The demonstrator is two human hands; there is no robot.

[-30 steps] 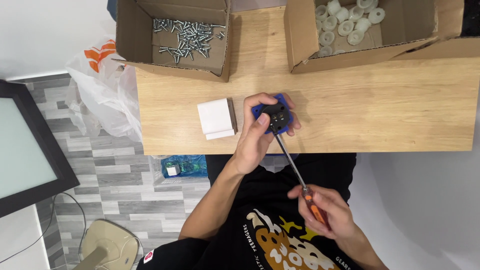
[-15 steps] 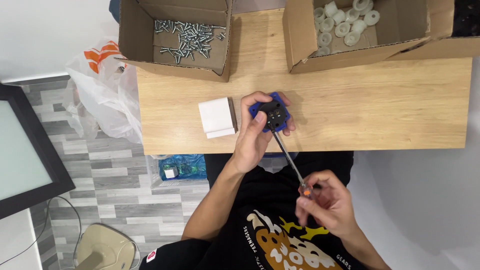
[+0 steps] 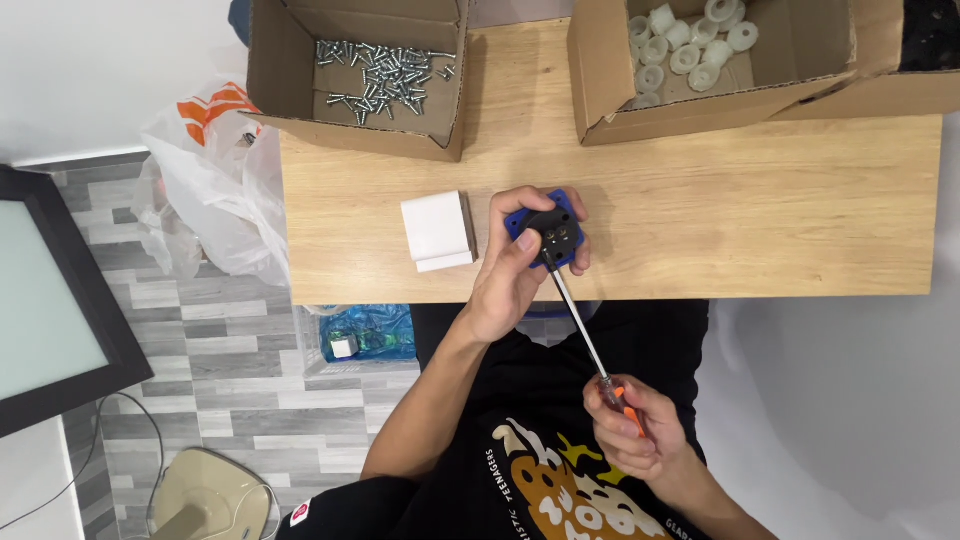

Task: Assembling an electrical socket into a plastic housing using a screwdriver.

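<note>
My left hand (image 3: 512,275) grips a small blue and black block (image 3: 548,231) at the near edge of the wooden table (image 3: 760,220). My right hand (image 3: 632,428) is closed around the orange handle of a long screwdriver (image 3: 583,333), low over my lap. The shaft runs up and left, and its tip rests on the black face of the block. A small white box (image 3: 438,230) lies just left of my left hand.
A cardboard box of metal screws (image 3: 385,70) stands at the table's far left. A second cardboard box with white round plastic parts (image 3: 685,45) stands at the far right. A white plastic bag (image 3: 215,190) and a dark-framed panel (image 3: 55,300) are on the floor to the left.
My right hand has turned slightly on the screwdriver handle and shifted a little. The left hand keeps its hold on the block in the same place.
</note>
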